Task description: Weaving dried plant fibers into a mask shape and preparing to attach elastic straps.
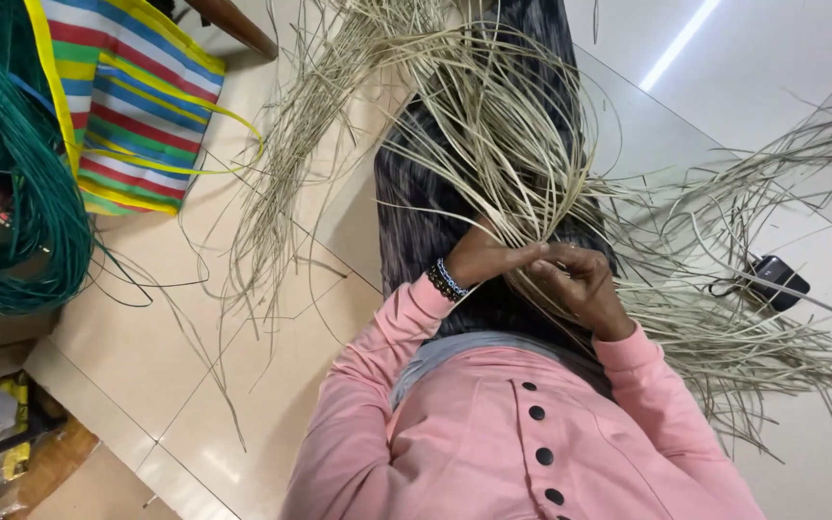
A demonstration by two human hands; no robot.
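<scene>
While the pale cane strands (493, 125) fan out from a single gathering point at the centre of the frame, they are pinched there between both hands, which meet over a dark patterned lap (416, 221). The left hand (493, 258), with a beaded bracelet (447, 281) at its wrist, is closed on the strands from the left, and the right hand (580, 284) is curled around the same bunch from the right; the exact finger hold is probably a pinch, though it is partly hidden by the fibres. The bundle appears to be held at its crossing so that the loose ends can spring freely upward and outward.

More strands are spread over the pale tiled floor (195, 366), toward the upper middle and the right of the frame, where a small black device (777, 279) lies among them. A coil of green cane (12, 173) is kept apart at the far left, beside a striped woven bag (137, 96) at the upper left. Open floor is left at the lower left centre, while the right side is crowded with fibres and a bright wall edge closes the upper right. Pink sleeves (377, 385) fill the bottom of the frame.
</scene>
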